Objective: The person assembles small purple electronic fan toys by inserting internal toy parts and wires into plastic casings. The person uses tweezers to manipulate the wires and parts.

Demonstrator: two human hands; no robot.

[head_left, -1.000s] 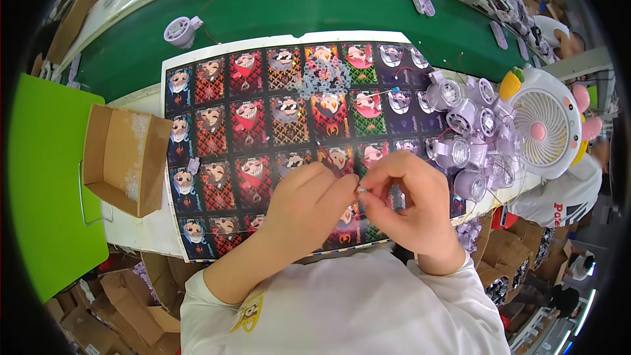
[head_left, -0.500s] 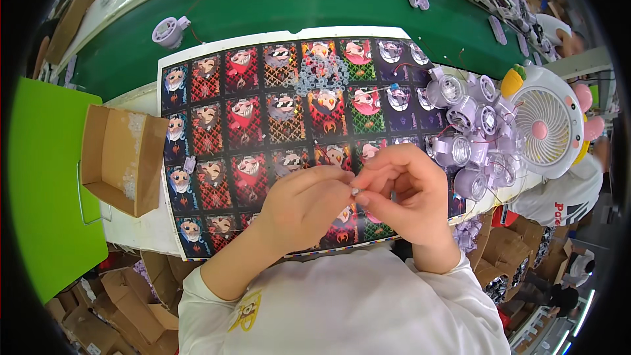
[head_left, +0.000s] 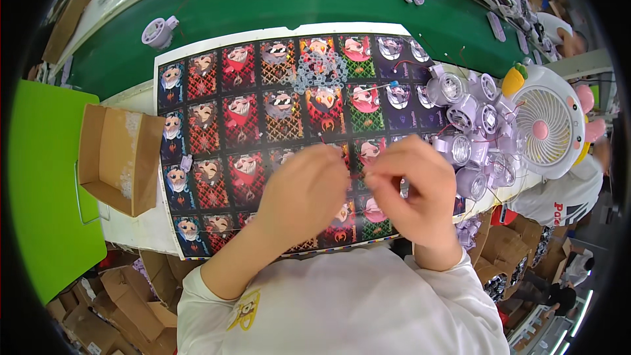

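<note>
Above the printed sheet (head_left: 282, 135), left hand (head_left: 305, 187) and right hand (head_left: 417, 190) sit slightly apart, both curled; can't tell if holding anything. Clear rings (head_left: 320, 71) lie beyond.

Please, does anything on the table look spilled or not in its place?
Loose clear bits lie scattered on the sheet, outside the box, so they may look spilled, though perhaps placed there. One small purple piece lies alone near the sheet's left edge, away from the purple cluster at right.
</note>
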